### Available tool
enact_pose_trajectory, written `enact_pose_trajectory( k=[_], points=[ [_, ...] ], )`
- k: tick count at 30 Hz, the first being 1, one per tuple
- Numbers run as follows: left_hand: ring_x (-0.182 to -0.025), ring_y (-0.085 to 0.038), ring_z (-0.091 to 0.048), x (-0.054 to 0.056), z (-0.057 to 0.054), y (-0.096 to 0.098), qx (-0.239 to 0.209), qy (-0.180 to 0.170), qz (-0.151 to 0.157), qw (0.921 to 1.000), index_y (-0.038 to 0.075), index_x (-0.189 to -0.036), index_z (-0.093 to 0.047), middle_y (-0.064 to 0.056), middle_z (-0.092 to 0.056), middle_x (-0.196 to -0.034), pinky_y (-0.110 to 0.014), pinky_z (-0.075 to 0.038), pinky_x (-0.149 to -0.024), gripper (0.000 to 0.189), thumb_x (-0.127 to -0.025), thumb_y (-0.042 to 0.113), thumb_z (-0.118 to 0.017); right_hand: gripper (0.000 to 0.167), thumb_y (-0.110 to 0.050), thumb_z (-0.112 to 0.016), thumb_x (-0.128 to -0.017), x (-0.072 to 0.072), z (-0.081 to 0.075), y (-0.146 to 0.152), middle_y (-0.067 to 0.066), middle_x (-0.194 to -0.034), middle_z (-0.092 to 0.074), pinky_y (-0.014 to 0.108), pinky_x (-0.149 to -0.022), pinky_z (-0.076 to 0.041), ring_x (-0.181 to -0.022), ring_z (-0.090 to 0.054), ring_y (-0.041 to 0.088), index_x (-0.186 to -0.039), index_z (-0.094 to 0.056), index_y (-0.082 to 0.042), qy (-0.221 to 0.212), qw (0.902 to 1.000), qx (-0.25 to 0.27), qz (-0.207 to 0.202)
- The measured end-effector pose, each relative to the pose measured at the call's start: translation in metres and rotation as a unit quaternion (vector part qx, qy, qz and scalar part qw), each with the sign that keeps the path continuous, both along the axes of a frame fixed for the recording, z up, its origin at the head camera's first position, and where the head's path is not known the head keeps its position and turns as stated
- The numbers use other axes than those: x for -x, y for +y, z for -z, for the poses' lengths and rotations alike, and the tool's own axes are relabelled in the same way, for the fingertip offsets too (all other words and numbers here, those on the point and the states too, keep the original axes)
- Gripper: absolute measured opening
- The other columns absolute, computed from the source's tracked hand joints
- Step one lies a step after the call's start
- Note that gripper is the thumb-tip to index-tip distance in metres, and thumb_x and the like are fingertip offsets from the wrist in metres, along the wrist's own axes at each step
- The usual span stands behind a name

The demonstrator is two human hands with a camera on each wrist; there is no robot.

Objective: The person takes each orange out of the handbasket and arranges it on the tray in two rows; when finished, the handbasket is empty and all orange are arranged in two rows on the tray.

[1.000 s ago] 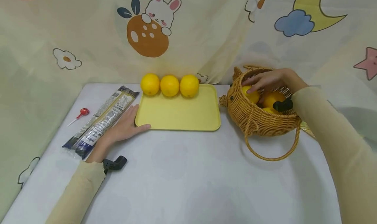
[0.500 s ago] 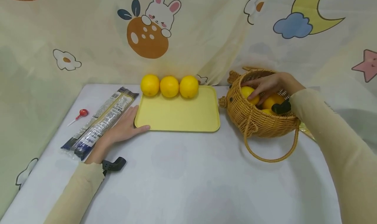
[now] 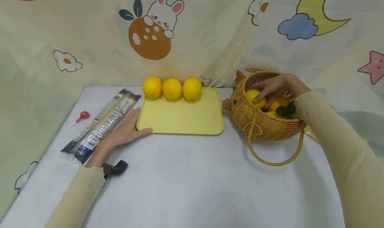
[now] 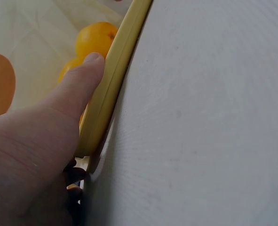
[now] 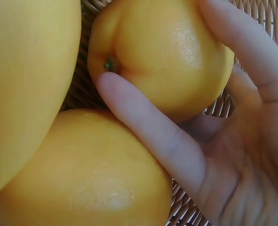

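In the head view my right hand (image 3: 275, 85) reaches into a wicker basket (image 3: 267, 128) shaped like an animal. Its thumb and fingers grip an orange (image 3: 251, 94) at the basket's left side. The right wrist view shows that orange (image 5: 162, 56) with the thumb beside its stem dimple and the fingers around the far side. More oranges (image 5: 91, 174) lie against it. My left hand (image 3: 126, 130) rests at the left front corner of a yellow tray (image 3: 183, 118), fingers straight along its side. In the left wrist view the thumb (image 4: 84, 77) lies over the tray's rim.
Along the tray's back edge sit three oranges (image 3: 172, 88) in a row. Two long plastic packets (image 3: 103, 121) lie left of my left hand, with a red lollipop (image 3: 84, 114) beyond them. The basket's handle (image 3: 277, 163) hangs forward onto the white table (image 3: 192, 181).
Inside the basket, my right hand's fingers have closed around the orange, which has shifted slightly to the right. My left hand stays at the tray corner.
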State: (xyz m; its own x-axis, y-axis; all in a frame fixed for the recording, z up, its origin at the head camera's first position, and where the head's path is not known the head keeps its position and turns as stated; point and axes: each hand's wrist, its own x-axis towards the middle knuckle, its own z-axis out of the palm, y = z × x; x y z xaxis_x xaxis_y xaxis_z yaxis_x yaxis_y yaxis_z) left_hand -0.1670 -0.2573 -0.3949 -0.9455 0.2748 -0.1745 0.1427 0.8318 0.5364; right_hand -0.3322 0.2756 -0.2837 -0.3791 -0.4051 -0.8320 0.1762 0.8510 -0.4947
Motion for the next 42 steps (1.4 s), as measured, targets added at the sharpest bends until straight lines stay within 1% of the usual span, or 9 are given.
enact_pose_trajectory(
  k=[10,15,19,26,30,33,36,39,42],
  points=[
    [-0.151,-0.042,0.001,0.000,0.000,0.001,0.000,0.001,0.000,1.0000,0.003,-0.155,0.004,-0.024,0.001,-0.162,-0.062,-0.005,-0.120,0.110,-0.087,0.062,-0.059,0.092,-0.033,-0.065,-0.093,-0.001,0.000,-0.001,0.024,-0.159,0.005,0.039,-0.092,-0.057,-0.115,-0.057,0.022,-0.157,0.000,-0.017,0.043,0.9986,-0.020,-0.025],
    [-0.150,-0.043,0.002,-0.002,0.000,0.000,-0.001,-0.004,-0.006,1.0000,0.002,-0.155,0.005,-0.024,0.003,-0.162,-0.063,-0.004,-0.120,0.112,-0.086,0.063,-0.059,0.091,-0.035,-0.066,-0.092,0.000,-0.005,-0.003,0.023,-0.158,-0.005,0.039,-0.091,-0.057,-0.115,-0.056,0.023,-0.156,-0.004,-0.016,0.072,0.9963,-0.021,-0.042],
    [-0.150,-0.043,0.003,-0.003,0.000,-0.003,-0.001,-0.005,-0.007,1.0000,0.002,-0.155,0.005,-0.024,0.004,-0.162,-0.063,-0.004,-0.120,0.112,-0.086,0.063,-0.059,0.089,-0.033,-0.065,-0.093,0.000,-0.016,-0.004,0.019,-0.152,-0.018,0.039,-0.092,-0.057,-0.110,-0.058,0.023,-0.156,-0.005,-0.017,0.090,0.9953,-0.012,-0.034],
    [-0.150,-0.043,0.003,-0.001,0.003,-0.001,-0.004,-0.002,-0.003,1.0000,0.001,-0.155,0.005,-0.024,0.004,-0.162,-0.062,-0.004,-0.120,0.111,-0.087,0.062,-0.059,0.074,-0.031,-0.059,-0.096,-0.009,-0.042,0.010,0.017,-0.150,-0.016,0.043,-0.095,-0.055,-0.122,-0.048,0.029,-0.153,-0.013,-0.021,0.098,0.9934,0.007,-0.059],
    [-0.150,-0.043,0.002,0.000,0.002,0.001,-0.003,-0.001,-0.003,1.0000,0.001,-0.155,0.004,-0.024,0.003,-0.162,-0.062,-0.005,-0.120,0.112,-0.086,0.063,-0.059,0.067,-0.023,-0.052,-0.100,-0.014,-0.064,0.030,0.014,-0.145,-0.029,0.046,-0.097,-0.053,-0.120,-0.054,0.027,-0.154,-0.011,-0.025,0.115,0.9901,0.064,-0.049],
    [-0.150,-0.043,0.001,-0.001,0.002,0.001,0.000,-0.004,-0.003,1.0000,0.001,-0.155,0.004,-0.024,0.003,-0.162,-0.062,-0.006,-0.120,0.112,-0.086,0.063,-0.059,0.062,-0.015,-0.047,-0.101,-0.013,-0.073,0.042,0.006,-0.138,-0.043,0.047,-0.096,-0.054,-0.114,-0.059,0.023,-0.153,-0.017,-0.029,0.136,0.9792,0.149,-0.019],
    [-0.150,-0.043,0.001,-0.001,0.001,0.000,0.001,-0.005,-0.006,1.0000,0.001,-0.155,0.004,-0.024,0.003,-0.162,-0.062,-0.006,-0.120,0.112,-0.086,0.063,-0.059,0.056,-0.012,-0.044,-0.101,-0.008,-0.076,0.044,0.002,-0.133,-0.050,0.045,-0.091,-0.056,-0.110,-0.062,0.021,-0.151,-0.024,-0.028,0.148,0.9562,0.252,0.009],
    [-0.150,-0.042,0.001,-0.002,0.000,0.000,-0.001,-0.007,-0.007,1.0000,0.001,-0.155,0.004,-0.024,0.002,-0.162,-0.062,-0.005,-0.120,0.111,-0.087,0.063,-0.059,0.054,-0.011,-0.043,-0.102,-0.002,-0.075,0.037,0.005,-0.134,-0.050,0.045,-0.090,-0.058,-0.109,-0.063,0.022,-0.151,-0.026,-0.025,0.122,0.9293,0.347,0.033],
    [-0.150,-0.043,0.001,-0.002,-0.001,0.000,-0.005,-0.005,-0.003,1.0000,0.002,-0.155,0.003,-0.024,0.002,-0.162,-0.062,-0.005,-0.120,0.111,-0.086,0.063,-0.059,0.053,-0.010,-0.042,-0.102,0.003,-0.074,0.024,0.008,-0.133,-0.049,0.046,-0.087,-0.058,-0.107,-0.064,0.025,-0.151,-0.027,-0.023,0.097,0.9098,0.401,0.045]
  ],
)
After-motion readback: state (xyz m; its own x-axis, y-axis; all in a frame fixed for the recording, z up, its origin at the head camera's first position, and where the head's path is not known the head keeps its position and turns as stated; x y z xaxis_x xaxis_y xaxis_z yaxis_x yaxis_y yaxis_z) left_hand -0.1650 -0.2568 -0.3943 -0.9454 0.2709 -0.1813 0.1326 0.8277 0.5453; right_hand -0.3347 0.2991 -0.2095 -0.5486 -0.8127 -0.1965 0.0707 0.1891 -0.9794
